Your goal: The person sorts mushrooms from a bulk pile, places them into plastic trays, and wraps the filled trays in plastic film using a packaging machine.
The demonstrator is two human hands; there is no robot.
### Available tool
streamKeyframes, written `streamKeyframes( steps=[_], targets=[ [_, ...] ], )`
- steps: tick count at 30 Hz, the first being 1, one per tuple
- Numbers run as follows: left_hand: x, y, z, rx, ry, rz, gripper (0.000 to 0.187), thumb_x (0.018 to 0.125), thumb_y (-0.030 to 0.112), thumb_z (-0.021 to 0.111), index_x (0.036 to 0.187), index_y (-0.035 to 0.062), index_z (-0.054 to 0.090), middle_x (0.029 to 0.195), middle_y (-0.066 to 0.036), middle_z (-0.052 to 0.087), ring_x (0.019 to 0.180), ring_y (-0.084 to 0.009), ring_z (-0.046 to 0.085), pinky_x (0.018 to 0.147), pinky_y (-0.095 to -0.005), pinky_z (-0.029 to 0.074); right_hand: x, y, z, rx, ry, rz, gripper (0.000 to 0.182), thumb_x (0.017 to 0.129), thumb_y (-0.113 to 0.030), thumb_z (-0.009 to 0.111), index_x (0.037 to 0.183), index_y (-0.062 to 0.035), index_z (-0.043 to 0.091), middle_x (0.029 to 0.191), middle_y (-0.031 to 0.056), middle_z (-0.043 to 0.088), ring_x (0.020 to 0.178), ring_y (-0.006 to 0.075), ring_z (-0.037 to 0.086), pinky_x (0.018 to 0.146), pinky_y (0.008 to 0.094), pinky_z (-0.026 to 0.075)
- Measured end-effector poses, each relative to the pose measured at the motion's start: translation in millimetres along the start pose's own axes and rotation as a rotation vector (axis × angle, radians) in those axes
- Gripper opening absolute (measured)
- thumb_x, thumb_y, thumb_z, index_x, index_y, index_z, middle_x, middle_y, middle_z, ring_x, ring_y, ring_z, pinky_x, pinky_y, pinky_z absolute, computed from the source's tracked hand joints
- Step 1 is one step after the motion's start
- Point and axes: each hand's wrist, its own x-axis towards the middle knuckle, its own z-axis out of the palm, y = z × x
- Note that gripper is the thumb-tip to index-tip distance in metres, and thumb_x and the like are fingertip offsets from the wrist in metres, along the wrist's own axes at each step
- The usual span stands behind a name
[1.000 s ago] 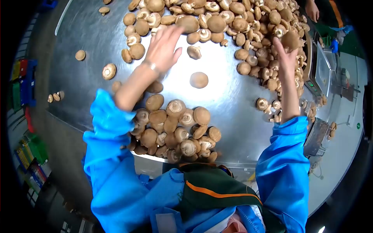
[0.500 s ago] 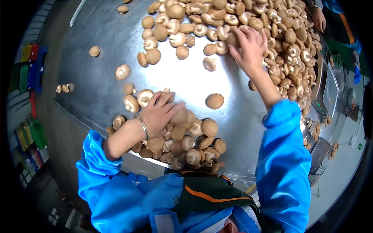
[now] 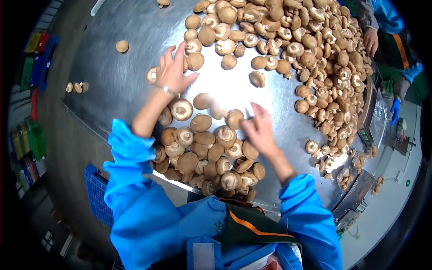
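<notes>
My left hand, with a bracelet at the wrist, is spread over the metal table, close to a few brown mushrooms beside its fingers. Nearer the middle, my right hand has its fingers apart, next to a brown mushroom cap. Blurred mushrooms lie between the two hands. A group of mushrooms rests against the table's near edge, some caps up and some stems up. The large heap of mushrooms covers the far right.
Another person's hand is at the heap's far right edge, and a blue-gloved hand shows further right. A scale stands at the right. A blue crate is below the table's left side. Loose mushrooms lie at the left.
My left hand has moved up, away from the near group. My right hand has left the big heap and come down toward the middle. More mushrooms lie in the near group. The view has shifted.
</notes>
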Motion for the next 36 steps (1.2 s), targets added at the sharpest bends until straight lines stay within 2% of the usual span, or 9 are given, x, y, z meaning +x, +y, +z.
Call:
streamKeyframes(
  steps=[5,8,12,19,25,26,30,34,36],
  targets=[
    [18,28,25,-0.143,-0.255,-0.163,0.076,0.067,0.022,0.070,0.132,0.0162,0.032,0.113,-0.024,0.042,0.097,-0.0397,0.053,0.084,-0.0445,0.047,-17,-37,19,0.047,-0.226,-0.072,0.054,0.083,-0.030,0.058,0.129,-0.0061,0.044,0.124,0.0175,0.044,0.109,0.0317,0.039,0.095,0.0387,0.031],
    [28,70,29,-0.194,-0.416,-0.144,0.078,0.066,0.016,0.068,0.134,0.0162,0.028,0.113,-0.029,0.039,0.091,-0.0424,0.056,0.082,-0.0432,0.049,-11,-29,9,-0.209,0.140,-0.137,0.044,0.083,-0.023,0.058,0.122,-0.0035,0.049,0.118,0.0170,0.047,0.106,0.0304,0.042,0.093,0.0366,0.034],
    [49,78,129,-0.216,-0.370,0.079,0.083,0.064,0.015,0.070,0.134,0.0062,0.026,0.115,-0.032,0.038,0.099,-0.0454,0.051,0.087,-0.0417,0.046,76,12,-14,0.968,0.238,0.634,0.054,0.088,-0.024,0.055,0.130,-0.0051,0.026,0.106,0.0129,0.049,0.089,0.0241,0.057,0.078,0.0408,0.053],
    [128,237,119,-0.432,-0.622,0.200,0.094,0.059,0.042,0.073,0.137,0.0177,0.026,0.124,-0.024,0.036,0.108,-0.0396,0.044,0.095,-0.0414,0.039,96,40,-121,1.893,0.120,0.134,0.054,0.090,-0.041,0.039,0.131,-0.0060,0.034,0.126,0.0171,0.047,0.112,0.0333,0.049,0.087,0.0490,0.045],
    [212,376,130,-0.772,-0.687,0.223,0.117,0.061,0.037,0.071,0.141,0.0105,-0.010,0.133,-0.034,0.025,0.117,-0.0468,0.041,0.101,-0.0450,0.033,101,81,-265,1.711,0.486,0.062,0.053,0.090,-0.035,0.039,0.128,0.0016,0.035,0.128,0.0189,0.045,0.115,0.0334,0.045,0.092,0.0487,0.041],
    [227,382,137,-0.810,-0.534,0.333,0.110,0.060,0.036,0.070,0.138,0.0072,-0.002,0.129,-0.033,0.031,0.116,-0.0440,0.042,0.099,-0.0442,0.035,116,112,-288,0.922,0.496,-0.118,0.054,0.090,-0.034,0.038,0.130,0.0023,0.031,0.131,0.0209,0.040,0.118,0.0354,0.042,0.096,0.0511,0.038],
    [244,329,92,-0.845,-0.170,0.388,0.054,0.067,0.037,0.066,0.107,0.0025,0.056,0.094,-0.016,0.065,0.086,-0.0300,0.063,0.077,-0.0377,0.051,127,157,-354,1.218,0.194,-0.045,0.065,0.089,-0.024,0.048,0.135,0.0023,0.009,0.141,0.0300,0.004,0.125,0.0466,0.028,0.101,0.0597,0.030],
    [232,205,97,-0.037,-0.185,0.500,0.026,0.078,0.016,0.056,0.103,0.0076,0.060,0.091,-0.017,0.064,0.083,-0.0276,0.062,0.076,-0.0402,0.051,132,94,-338,0.722,0.390,0.429,0.075,0.082,-0.034,0.059,0.139,-0.0097,0.015,0.139,0.0270,0.021,0.122,0.0418,0.036,0.095,0.0555,0.039],
    [193,204,91,0.266,-0.110,0.505,0.040,0.075,0.014,0.057,0.114,0.0090,0.053,0.109,-0.011,0.052,0.110,-0.0276,0.044,0.093,-0.0480,0.035,152,80,-301,-0.081,0.470,0.249,0.076,0.080,-0.037,0.060,0.139,-0.0117,0.020,0.141,0.0230,0.023,0.124,0.0387,0.035,0.096,0.0561,0.035]
  ],
)
